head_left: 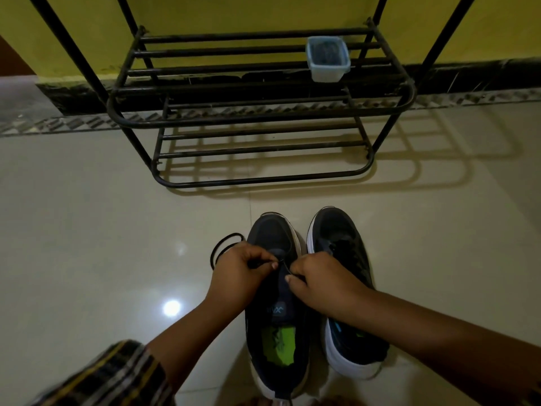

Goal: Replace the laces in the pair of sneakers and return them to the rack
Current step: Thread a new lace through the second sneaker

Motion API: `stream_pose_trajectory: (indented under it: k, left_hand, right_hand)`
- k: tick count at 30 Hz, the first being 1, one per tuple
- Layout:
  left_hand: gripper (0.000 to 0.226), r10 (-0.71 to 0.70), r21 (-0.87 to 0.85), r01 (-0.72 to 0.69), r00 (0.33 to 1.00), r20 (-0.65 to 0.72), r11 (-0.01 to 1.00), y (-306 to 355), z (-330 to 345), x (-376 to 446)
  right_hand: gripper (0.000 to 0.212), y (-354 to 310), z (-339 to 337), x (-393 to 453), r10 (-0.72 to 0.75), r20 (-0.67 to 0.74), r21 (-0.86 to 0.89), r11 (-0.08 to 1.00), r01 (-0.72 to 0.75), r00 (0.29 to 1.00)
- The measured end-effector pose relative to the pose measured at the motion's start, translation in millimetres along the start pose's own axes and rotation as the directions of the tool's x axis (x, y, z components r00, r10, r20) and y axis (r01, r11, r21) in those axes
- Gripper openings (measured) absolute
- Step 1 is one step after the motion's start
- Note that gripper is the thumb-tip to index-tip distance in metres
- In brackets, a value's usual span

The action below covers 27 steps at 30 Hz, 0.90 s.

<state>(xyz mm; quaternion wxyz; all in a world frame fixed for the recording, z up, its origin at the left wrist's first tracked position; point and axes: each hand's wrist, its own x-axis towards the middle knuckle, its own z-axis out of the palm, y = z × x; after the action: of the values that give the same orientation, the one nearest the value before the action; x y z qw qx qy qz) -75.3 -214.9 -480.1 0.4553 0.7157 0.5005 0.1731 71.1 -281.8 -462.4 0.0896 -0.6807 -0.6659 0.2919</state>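
Two dark navy sneakers with white soles stand side by side on the floor, toes pointing at the rack. Over the left sneaker (272, 235) my left hand (243, 271) pinches a thin black lace (225, 244), which loops out onto the floor to the left. My right hand (316, 278) pinches the same lace near the eyelets, just right of the tongue. The right sneaker (342, 238) carries black laces and neither hand touches it. A black metal shoe rack (263, 118) stands beyond the shoes against the yellow wall.
A small clear plastic container (328, 58) with dark contents sits on the rack's upper shelf at the right. Glossy cream floor tiles (87, 215) surround the shoes. My plaid sleeve (117, 376) shows at the bottom left.
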Motion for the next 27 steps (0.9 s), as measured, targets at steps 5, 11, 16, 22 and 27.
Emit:
stream_pose_trajectory:
  k: [5, 11, 16, 22, 27]
  left_hand:
    - [0.015, -0.02, -0.078, 0.023, 0.999, 0.039, 0.997, -1.7, -0.9, -1.4]
    - [0.006, 0.003, 0.019, -0.003, 0.999, 0.032, 1.0, -0.8, 2.5, 0.1]
    - [0.016, 0.004, -0.046, -0.003, 1.0, 0.01, 0.999, -0.1, 2.5, 0.9]
    - [0.03, 0.009, 0.028, -0.01, 0.998, 0.055, 1.0, 1.2, 9.0, -1.1]
    - [0.022, -0.096, -0.177, 0.094, 0.995, 0.002, 0.98, -2.3, 13.5, -7.7]
  right_hand:
    - [0.043, -0.3, 1.0, 0.8, -0.013, -0.017, -0.004, 1.0, 0.013, 1.0]
    - [0.042, -1.9, -0.9, -1.1, -0.051, -0.012, -0.025, 0.998, 0.05, 0.999]
    - [0.027, -1.8, -0.5, -3.3, -0.093, -0.012, -0.036, 0.995, 0.093, 0.996]
    - [0.028, -3.0, 0.4, -4.1, -0.121, -0.025, -0.053, 0.991, 0.119, 0.992]
    - [0.026, -2.3, 0.7, -2.4, -0.102, -0.033, -0.031, 0.994, 0.101, 0.994]
